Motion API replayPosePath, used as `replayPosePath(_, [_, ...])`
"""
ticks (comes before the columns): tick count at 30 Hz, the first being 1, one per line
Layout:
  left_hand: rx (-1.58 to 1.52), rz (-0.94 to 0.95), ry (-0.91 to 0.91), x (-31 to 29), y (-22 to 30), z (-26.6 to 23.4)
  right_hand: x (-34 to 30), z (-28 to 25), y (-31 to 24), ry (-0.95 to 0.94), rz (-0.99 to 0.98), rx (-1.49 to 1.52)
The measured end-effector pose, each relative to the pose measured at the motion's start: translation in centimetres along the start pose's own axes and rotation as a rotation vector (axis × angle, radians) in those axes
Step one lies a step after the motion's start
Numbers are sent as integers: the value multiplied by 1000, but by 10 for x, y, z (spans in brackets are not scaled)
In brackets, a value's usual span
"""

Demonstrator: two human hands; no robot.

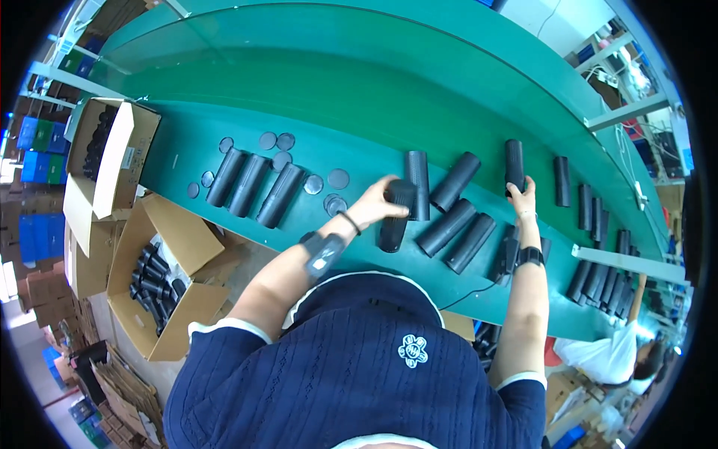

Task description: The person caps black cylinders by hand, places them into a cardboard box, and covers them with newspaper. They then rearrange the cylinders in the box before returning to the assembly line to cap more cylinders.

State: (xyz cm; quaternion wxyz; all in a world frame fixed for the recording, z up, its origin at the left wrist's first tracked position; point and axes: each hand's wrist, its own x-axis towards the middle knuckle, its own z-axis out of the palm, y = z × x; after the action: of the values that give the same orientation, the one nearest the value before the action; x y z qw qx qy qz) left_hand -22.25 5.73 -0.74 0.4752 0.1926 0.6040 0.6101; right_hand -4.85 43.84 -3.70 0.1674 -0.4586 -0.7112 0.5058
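My left hand [376, 203] is wrapped round a ribbed black tube [402, 193] over the green work surface. Below its fingers shows a dark cylindrical part [392, 235]; whether it belongs to the same tube I cannot tell. Farther right, my right hand [524, 196] grips the near end of an upright-pointing black cylinder [514, 159]. Between the hands lie several similar tubes, among them a tube [456, 182] and a nearer tube [471, 243]. To the left lie three more, including a black tube [281, 196], with flat dark discs [338, 178] scattered around.
An open cardboard box [153, 329] of black parts stands at the left, below another filled box [127, 161]. Several tubes [598, 280] lie at the far right, past a metal bar [628, 263]. A co-worker [606, 355] is there. A dark cable [467, 296] runs near my right forearm.
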Motion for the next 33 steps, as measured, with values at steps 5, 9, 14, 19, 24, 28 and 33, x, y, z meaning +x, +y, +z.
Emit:
replayPosePath(5, [299, 267, -126, -49, 22, 12, 21, 14, 12, 386, -63, -811])
replayPosePath(9, [331, 248, -138, -58, 12, 19, -36, 66, -49, -98, -422, -79])
replayPosePath(14, [465, 346, -86, -62, 7, 26, -176, 116, -104, -963, 47, 313])
replayPosePath(19, [512, 360, -169, -59, -1, 25, -193, 123, -92, -906, 55, 409])
replayPosePath(24, [462, 376, -107, -60, -1, 24, -194, 129, -89, -845, 57, 411])
replayPosePath(28, [342, 236, -93, -52, 8, 19, -188, 140, -94, -754, 96, 413])
replayPosePath(33, [208, 175, -110, -50, 9, 16, -188, 144, -92, -744, 172, 495])
